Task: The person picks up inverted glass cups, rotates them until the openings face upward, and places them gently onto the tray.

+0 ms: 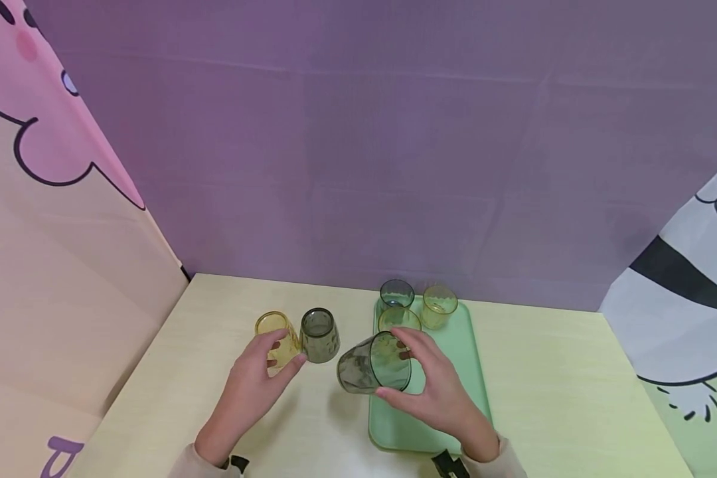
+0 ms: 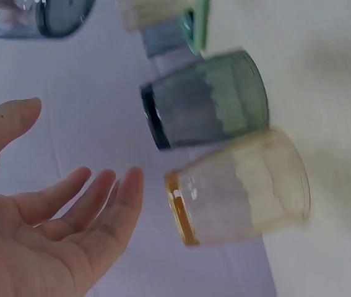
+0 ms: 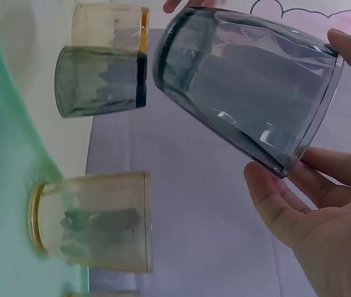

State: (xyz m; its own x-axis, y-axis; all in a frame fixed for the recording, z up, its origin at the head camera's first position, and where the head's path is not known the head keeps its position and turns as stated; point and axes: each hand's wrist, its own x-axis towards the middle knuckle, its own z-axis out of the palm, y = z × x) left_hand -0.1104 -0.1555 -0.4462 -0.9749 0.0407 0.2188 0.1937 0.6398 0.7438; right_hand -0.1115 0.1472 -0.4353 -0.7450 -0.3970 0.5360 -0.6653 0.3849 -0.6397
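My right hand (image 1: 435, 385) grips a tilted grey glass (image 1: 357, 369) near its rim, thumb on one side and fingers on the other. The glass is raised, its mouth toward the palm and its thick base pointing left. My left hand (image 1: 252, 380) is held with fingers spread and holds nothing. Just beyond it, an amber glass (image 2: 243, 192) and another grey glass (image 2: 206, 102) stand upside down on the table, side by side. In the head view, the left fingers partly cover the amber glass.
A green tray (image 1: 461, 358) lies on the table to the right, partly under my right hand. At its far end stand a bluish-grey glass (image 1: 397, 292), a yellow glass (image 1: 439, 309) and a yellowish glass (image 3: 95, 223). A purple curtain (image 1: 358, 166) hangs behind the table.
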